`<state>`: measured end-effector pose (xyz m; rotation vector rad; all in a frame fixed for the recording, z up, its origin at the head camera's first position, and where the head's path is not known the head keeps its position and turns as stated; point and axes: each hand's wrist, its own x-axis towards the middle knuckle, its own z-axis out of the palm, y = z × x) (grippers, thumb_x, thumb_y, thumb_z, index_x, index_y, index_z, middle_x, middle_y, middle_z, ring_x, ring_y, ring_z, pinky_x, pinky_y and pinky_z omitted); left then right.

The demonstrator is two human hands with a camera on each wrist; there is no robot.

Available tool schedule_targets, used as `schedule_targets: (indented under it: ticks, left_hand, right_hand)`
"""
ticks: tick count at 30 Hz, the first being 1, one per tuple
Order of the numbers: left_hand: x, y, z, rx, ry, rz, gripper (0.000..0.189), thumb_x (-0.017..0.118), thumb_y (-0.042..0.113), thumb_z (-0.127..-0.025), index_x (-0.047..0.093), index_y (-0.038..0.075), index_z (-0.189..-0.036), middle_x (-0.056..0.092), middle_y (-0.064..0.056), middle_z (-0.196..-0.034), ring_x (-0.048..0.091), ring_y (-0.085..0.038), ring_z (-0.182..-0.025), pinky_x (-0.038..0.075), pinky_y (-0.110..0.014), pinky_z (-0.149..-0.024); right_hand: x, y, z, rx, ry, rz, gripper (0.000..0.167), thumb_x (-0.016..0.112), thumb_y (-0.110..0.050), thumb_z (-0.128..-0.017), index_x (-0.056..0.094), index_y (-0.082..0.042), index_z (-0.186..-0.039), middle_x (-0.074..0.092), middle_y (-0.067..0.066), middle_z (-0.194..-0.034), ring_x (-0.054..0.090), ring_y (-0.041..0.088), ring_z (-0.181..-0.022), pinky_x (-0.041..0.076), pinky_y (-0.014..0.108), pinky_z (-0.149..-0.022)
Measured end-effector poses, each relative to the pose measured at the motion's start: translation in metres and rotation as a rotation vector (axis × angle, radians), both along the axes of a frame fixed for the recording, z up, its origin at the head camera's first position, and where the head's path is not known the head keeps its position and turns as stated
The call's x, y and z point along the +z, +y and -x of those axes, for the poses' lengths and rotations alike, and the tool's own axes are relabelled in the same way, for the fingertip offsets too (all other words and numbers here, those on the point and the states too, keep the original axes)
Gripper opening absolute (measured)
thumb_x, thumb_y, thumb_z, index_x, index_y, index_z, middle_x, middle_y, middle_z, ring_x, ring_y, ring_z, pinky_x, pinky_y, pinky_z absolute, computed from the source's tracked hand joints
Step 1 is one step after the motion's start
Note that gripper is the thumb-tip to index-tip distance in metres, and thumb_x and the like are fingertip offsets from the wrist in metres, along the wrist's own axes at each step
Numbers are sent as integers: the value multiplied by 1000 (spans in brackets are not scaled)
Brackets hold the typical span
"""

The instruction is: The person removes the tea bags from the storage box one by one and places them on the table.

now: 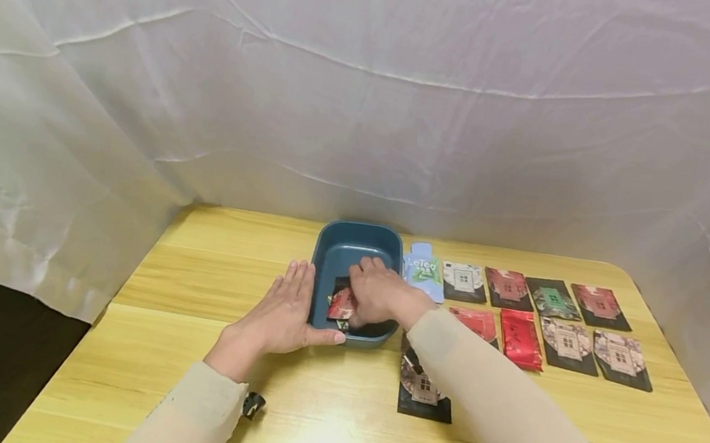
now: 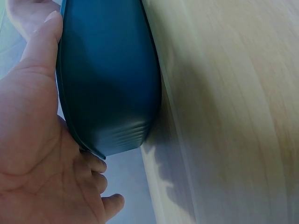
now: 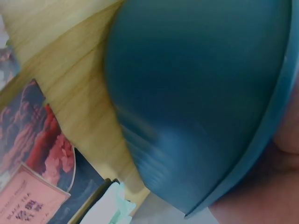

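Observation:
My left hand [image 1: 281, 315] lies with straight fingers along the left side of a blue plastic bin [image 1: 360, 233], its thumb across the near rim. In the left wrist view, the palm and thumb of that hand [image 2: 37, 140] rest against the bin's rim [image 2: 60, 93]. Reaching down inside the bin, my right hand [image 1: 382, 294] has its fingers and thumb curled at a dark and red tea packet [image 1: 342, 304]. Part of that packet is hidden behind the hand. The bin's wall [image 3: 187, 102] fills much of the right wrist view and covers the fingers.
Right of the bin lie a light blue LeTea packet [image 1: 424, 273] and rows of flat tea packets, among them a shiny red one [image 1: 520, 339]. One packet [image 1: 424, 390] lies nearer, partly under my right forearm. A small black object [image 1: 253, 405] is beside my left sleeve.

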<state>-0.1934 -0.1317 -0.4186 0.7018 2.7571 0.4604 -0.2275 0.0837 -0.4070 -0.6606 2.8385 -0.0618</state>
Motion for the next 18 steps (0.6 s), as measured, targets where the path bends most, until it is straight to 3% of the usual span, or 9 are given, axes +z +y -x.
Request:
schedule_targets:
  ticks: [13,18]
  left_hand:
    - [-2,0,1,-2,-7,-7,142,61,90,-80,-2,-3,-167,-6,-22,-176,-8,-35,-164,9,-53,-133]
    - [-2,-1,1,5,-8,-18,142,62,89,-80,-2,-3,-167,-4,-22,-176,-7,-35,-164,9,-53,-133]
  right_hand:
    - [32,31,-10,4,115,128,87,86,-42,-70,51,1,-139,54,12,-123,49,27,-110,50,45,-99]
    - [39,50,-20,-17,115,187,94,85,-41,-72,47,2,-147,54,16,-135,51,31,-121,48,49,-107]
